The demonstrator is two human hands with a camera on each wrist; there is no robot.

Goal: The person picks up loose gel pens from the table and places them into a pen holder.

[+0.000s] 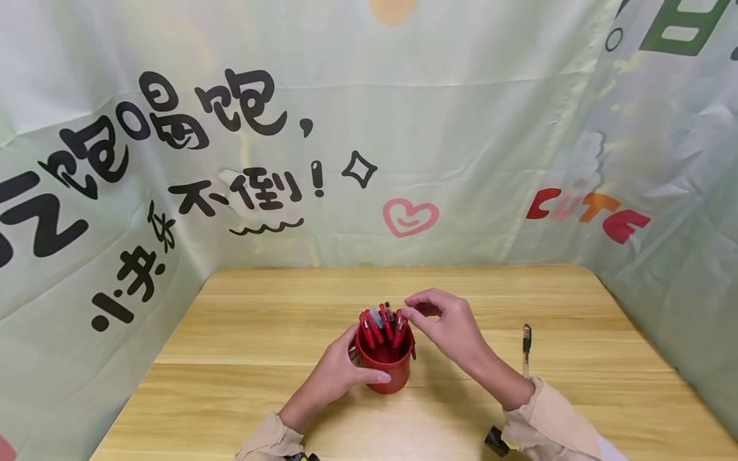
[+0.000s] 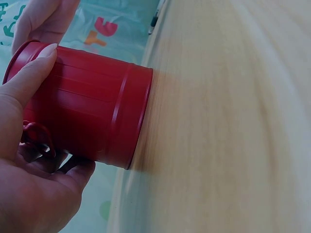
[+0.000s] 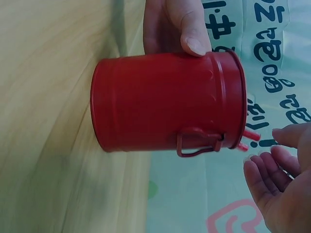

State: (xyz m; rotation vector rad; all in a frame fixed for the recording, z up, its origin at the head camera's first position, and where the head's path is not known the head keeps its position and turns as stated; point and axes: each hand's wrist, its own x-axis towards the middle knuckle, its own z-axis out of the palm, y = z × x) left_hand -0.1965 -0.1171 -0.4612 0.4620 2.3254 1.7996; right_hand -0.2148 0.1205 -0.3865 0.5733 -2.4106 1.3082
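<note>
A red metal bucket (image 1: 392, 378) with small side handles stands upright on the table, holding several pens (image 1: 398, 330), most of them red. My left hand (image 1: 341, 365) grips its left side, thumb across the front and fingers behind. In the left wrist view, the thumb (image 2: 34, 73) presses near the rim. Just right of the pen tops hovers my right hand (image 1: 452, 326), thumb and fingers bent loosely. The right wrist view shows a gap between its fingers (image 3: 269, 174) and the red pen ends (image 3: 251, 135), with nothing held.
One clear pen with a black cap (image 1: 527, 339) lies on the wooden table (image 1: 259, 320), beyond my right sleeve (image 1: 548, 416). A printed cloth backdrop (image 1: 490, 160) surrounds the table at the back and sides.
</note>
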